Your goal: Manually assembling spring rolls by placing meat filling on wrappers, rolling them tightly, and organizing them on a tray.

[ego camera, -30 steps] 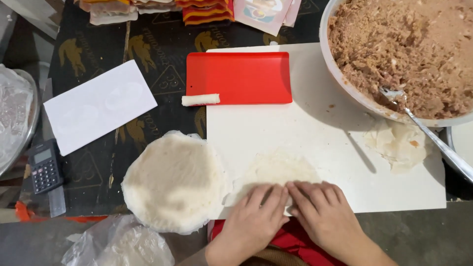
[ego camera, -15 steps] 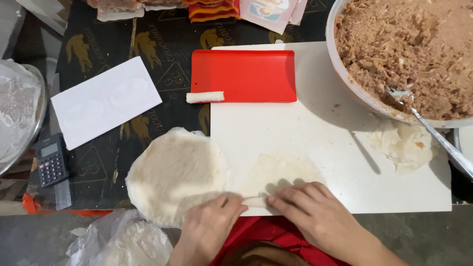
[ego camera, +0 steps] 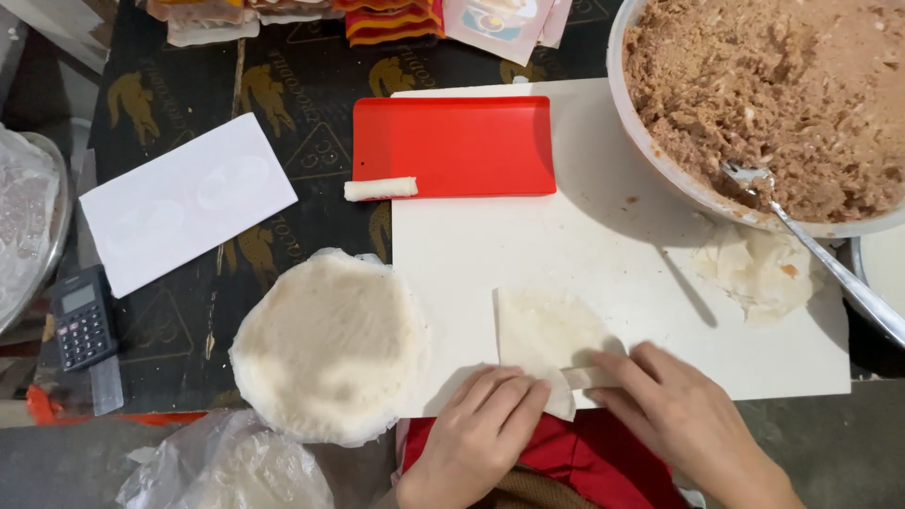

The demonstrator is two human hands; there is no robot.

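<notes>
Since half a second ago: left hand [ego camera: 481,424] moved right and up, from the edge of the wrapper stack [ego camera: 328,344] onto the near edge of the board [ego camera: 622,245]; right hand [ego camera: 674,405] barely shifted. Wrapper [ego camera: 547,335] changed from a rounded sheet to one with a straight left edge, folded in. Camera nudged too, so bowl [ego camera: 660,160] and tray [ego camera: 452,146] sit slightly differently in frame.

Wrapper on the white board's near side, between the two hands. Filled part under the fingertips lying with its long axis left to right, parallel to the board's near edge; loose flap spreading away toward the tray. One pale corner hanging over the near edge by the left fingers.

Left hand flat, fingers together, pressing the wrapper's near left corner. Right hand flat as well, fingers slightly spread, tips on the wrapper's near right part. Neither closed around anything.

Finished roll [ego camera: 380,188] resting at the tray's left lower corner, long axis also left to right.

Filling inside the wrapper not visible. Roll under the fingers mostly covered, ends hard to make out. Bowl of brown filling cut off at top and right; spoon [ego camera: 811,250] handle running out of frame at right. Wrists cut by the bottom edge. Scrap wrappers [ego camera: 759,269] crumpled beside the bowl. Calculator [ego camera: 83,316] far left, beside a white card [ego camera: 189,203].
</notes>
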